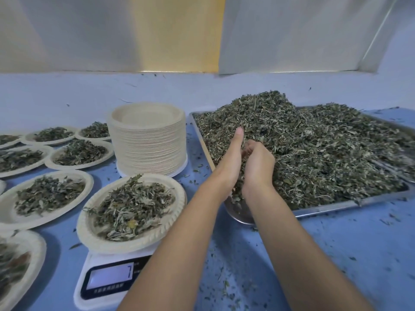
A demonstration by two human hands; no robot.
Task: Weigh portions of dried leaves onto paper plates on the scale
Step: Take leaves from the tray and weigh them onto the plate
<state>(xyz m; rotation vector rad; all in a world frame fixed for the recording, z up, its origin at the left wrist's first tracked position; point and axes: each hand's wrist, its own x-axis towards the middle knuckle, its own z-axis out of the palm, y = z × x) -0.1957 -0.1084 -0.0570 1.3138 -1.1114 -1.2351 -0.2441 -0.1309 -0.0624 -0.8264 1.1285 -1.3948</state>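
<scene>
- Blue bench (336, 254) flecked with leaf crumbs runs back to a pale wall, with silvery panels and a yellow strip above it.
- Right hand (258, 162) shows only its back; its fingertips are buried in the heap and cannot be seen.
- A rounded metal shape (238, 215) lies under both wrists at the tray's near corner; what it is cannot be told.
- Scale (107, 286) at 7 o'clock is partly covered by the left forearm, and its lit display is too blurred to read surely.
- Plates along the 9 o'clock edge are cut off by the frame.
- Dried leaves (314, 153) are heaped at 2 o'clock, and both hands are in the heap's near-left slope.
- Left hand (233, 153) stands edge-on with its fingers straight, pressed against the leaves, just beside the right.
- The right hand's fingers curl over a clump, so leaves sit between the two palms.
- Metal tray (336, 207) holds the whole heap.
- Paper plate (86, 232) on the scale carries a mound of leaves.
- Filled plates (9, 205) at 9 o'clock each hold a portion.
- A tall stack of plates (148, 151) stands at 11 o'clock, its top plate bare, just beside the tray.
</scene>
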